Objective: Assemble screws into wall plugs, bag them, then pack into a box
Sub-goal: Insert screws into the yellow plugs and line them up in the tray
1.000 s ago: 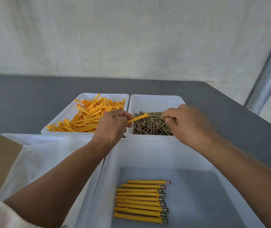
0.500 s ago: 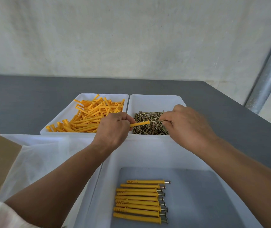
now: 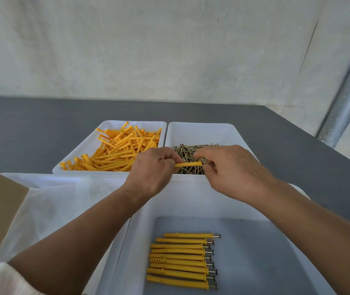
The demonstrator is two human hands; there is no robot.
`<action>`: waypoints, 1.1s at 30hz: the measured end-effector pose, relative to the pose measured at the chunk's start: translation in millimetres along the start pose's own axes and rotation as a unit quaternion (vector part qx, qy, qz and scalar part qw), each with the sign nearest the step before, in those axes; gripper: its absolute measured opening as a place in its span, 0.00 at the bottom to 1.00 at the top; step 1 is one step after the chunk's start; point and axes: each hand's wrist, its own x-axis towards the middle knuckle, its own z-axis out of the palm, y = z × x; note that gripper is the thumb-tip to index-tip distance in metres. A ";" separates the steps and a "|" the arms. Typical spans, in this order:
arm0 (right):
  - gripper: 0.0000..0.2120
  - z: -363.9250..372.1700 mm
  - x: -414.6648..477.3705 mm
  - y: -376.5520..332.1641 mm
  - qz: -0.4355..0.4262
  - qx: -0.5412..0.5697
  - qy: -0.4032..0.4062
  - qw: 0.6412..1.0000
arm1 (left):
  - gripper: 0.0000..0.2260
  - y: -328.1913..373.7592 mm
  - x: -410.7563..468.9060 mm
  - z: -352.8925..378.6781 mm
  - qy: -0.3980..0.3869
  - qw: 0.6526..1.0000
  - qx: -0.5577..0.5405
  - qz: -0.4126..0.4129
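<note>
Just now the left hand (image 3: 150, 173) pinches a yellow wall plug (image 3: 188, 164) above the screw tray (image 3: 201, 133), its long axis level and its free end pointing right — straight at the right hand (image 3: 231, 169), whose curled fingers meet that end, though whether they grip a screw cannot be told.

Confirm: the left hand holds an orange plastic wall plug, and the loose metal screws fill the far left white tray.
Not quite. The head view shows the left hand holding the orange plastic wall plug, but the loose metal screws lie in the far right white tray.
</note>
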 end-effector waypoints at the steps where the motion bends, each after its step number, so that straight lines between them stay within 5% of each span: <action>1: 0.12 -0.1 0.1 -0.6 -0.004 0.004 -0.002 1.000 | 0.17 0.0 -0.3 0.2 -0.001 1.000 0.001 0.002; 14: 0.07 -2.0 -0.5 -4.8 -0.023 0.004 -0.111 0.994 | 0.15 -2.9 3.7 -2.5 0.018 1.000 -0.004 0.023; 19: 0.07 0.0 -9.5 -10.2 -0.034 -0.023 -0.257 0.966 | 0.15 -10.0 11.2 -8.9 0.074 0.997 -0.003 -0.009; 33: 0.09 28.4 -19.8 -24.6 -0.039 -0.114 -0.395 0.911 | 0.15 -24.2 18.3 -11.6 0.114 0.991 0.068 -0.014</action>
